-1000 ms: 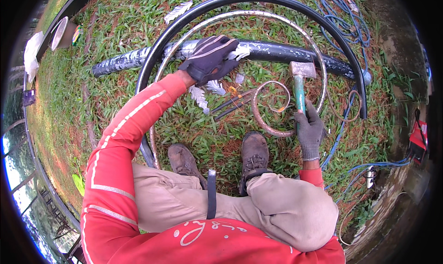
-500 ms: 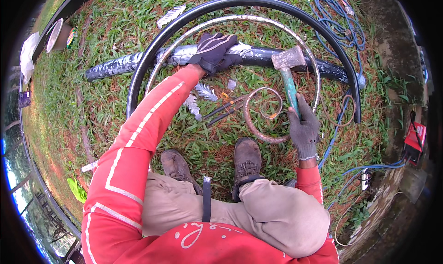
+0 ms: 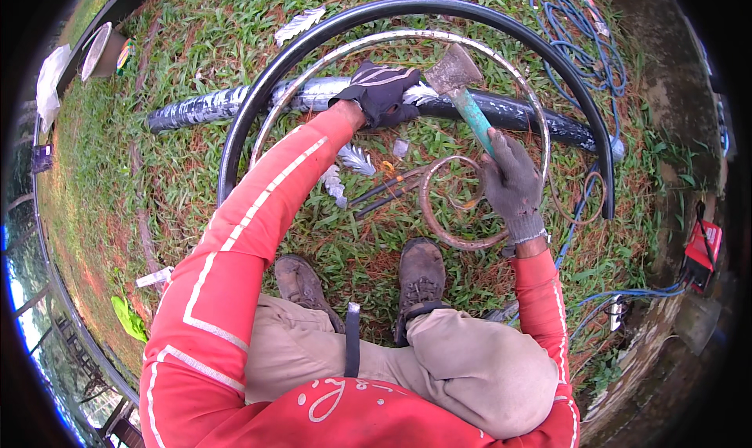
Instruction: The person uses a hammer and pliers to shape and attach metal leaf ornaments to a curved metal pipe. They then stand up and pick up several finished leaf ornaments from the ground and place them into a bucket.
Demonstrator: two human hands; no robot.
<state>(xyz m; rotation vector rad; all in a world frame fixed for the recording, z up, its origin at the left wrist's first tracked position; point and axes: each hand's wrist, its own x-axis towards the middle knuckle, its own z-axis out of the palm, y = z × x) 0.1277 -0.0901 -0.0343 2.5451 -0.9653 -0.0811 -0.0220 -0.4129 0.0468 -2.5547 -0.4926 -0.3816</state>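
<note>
While the left hand [image 3: 381, 94] presses the pipe [image 3: 235, 107], the right hand [image 3: 513, 183] grips the hammer [image 3: 468, 95].

Soft, even daylight fills the view, with no hard sun patches; the grass [image 3: 196, 174] reads a saturated green and the red sleeves [image 3: 258, 213] are vivid without clipping. Shadows are faint and diffuse, only a little darkening beneath the black pipe [image 3: 509, 111] and around the boots [image 3: 419, 272]. A mild sheen shows on the wrapped left end of that pipe and on the curved black hoop [image 3: 258, 80]. The centre is sharp, down to the weave of the gloves. Fisheye distortion is strong: straight edges bow outward, and the scene sits inside a dark circular vignette with black corners. Toward the rim detail smears and softens, and a bluish fringe shows at the lower left edge.
</note>
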